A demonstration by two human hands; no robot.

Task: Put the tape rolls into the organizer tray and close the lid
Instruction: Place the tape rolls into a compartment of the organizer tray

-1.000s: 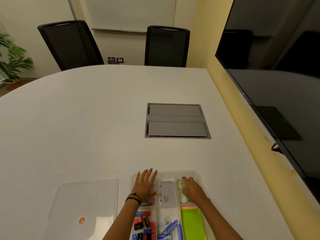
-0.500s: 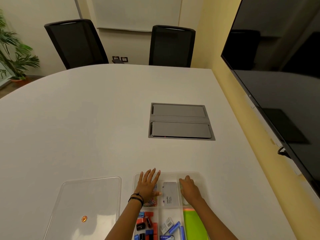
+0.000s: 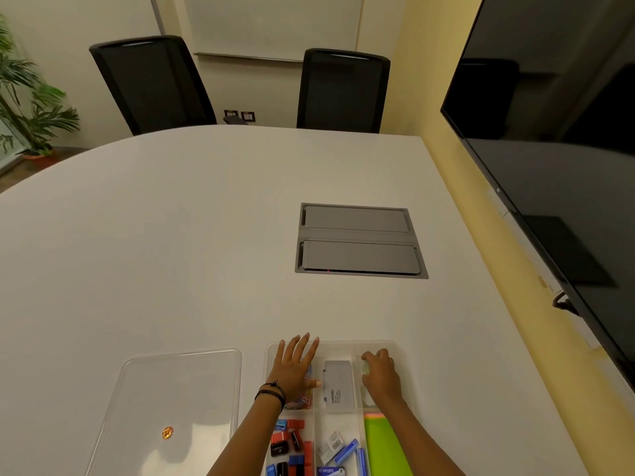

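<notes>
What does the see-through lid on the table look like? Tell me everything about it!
The lid looks like clear plastic, a rectangle with rounded corners and a raised rim. It lies flat on the white table, off the organizer tray and just left of it. A small orange sticker shows on it. No hand touches it.

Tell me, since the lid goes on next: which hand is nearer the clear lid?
Left. The left hand lies flat in the organizer tray, on the side next to the clear lid. The right hand is in the tray's far-right compartment.

Office meeting room: big white conference table [image 3: 171, 252], mesh chairs [image 3: 151, 84], wall screen [image 3: 556, 132], whiteboard [image 3: 275, 25].
</notes>
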